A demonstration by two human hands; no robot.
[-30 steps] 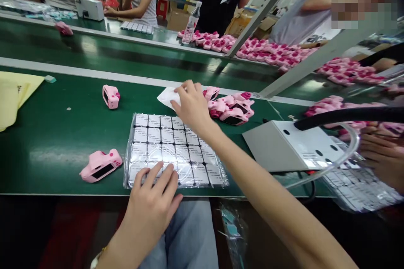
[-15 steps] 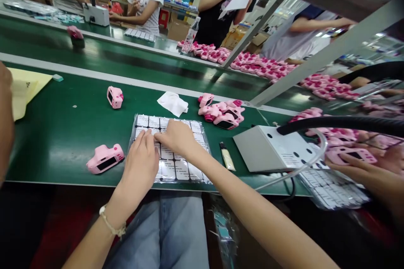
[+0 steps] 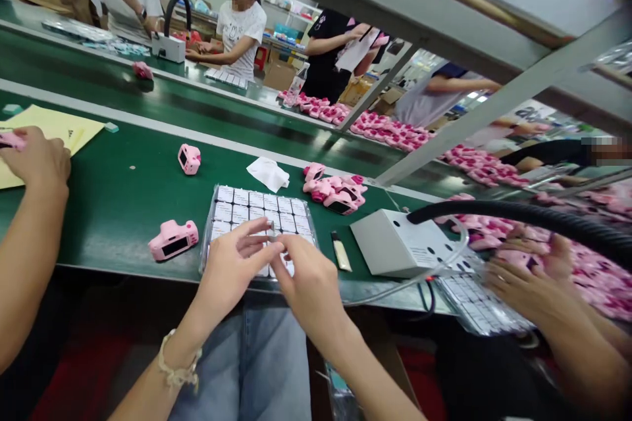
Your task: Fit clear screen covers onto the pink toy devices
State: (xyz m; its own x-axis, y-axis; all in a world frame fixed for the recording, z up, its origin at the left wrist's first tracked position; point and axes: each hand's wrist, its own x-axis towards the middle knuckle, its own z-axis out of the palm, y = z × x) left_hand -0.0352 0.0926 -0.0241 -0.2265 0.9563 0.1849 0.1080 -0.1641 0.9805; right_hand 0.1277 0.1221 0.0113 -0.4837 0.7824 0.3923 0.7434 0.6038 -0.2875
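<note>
My left hand (image 3: pixel 228 271) and my right hand (image 3: pixel 312 277) meet above a plastic-covered sheet of white square pieces with printed text (image 3: pixel 240 213). My fingertips are pinched together around something small and thin, mostly hidden, too small to name. To the left of my left hand a pink toy camera (image 3: pixel 172 241) lies with its dark screen facing me. Another pink toy camera (image 3: pixel 189 159) stands farther back. Beyond the sheet, a crumpled white tissue (image 3: pixel 268 174) lies beside a small pile of pink toy cameras (image 3: pixel 340 194).
A small tube (image 3: pixel 340 252) and a grey box with a black hose (image 3: pixel 390 243) stand at right. A co-worker's hands (image 3: pixel 528 276) handle a pink camera there. At left another person's hand (image 3: pixel 39 158) is over yellow paper (image 3: pixel 83 128). A metal post (image 3: pixel 444 125) slants across.
My hands have lifted off the sheet, moved nearer to me and come together at the fingertips. A co-worker's hand at left has come into view with a pink item. The view has shifted slightly.
</note>
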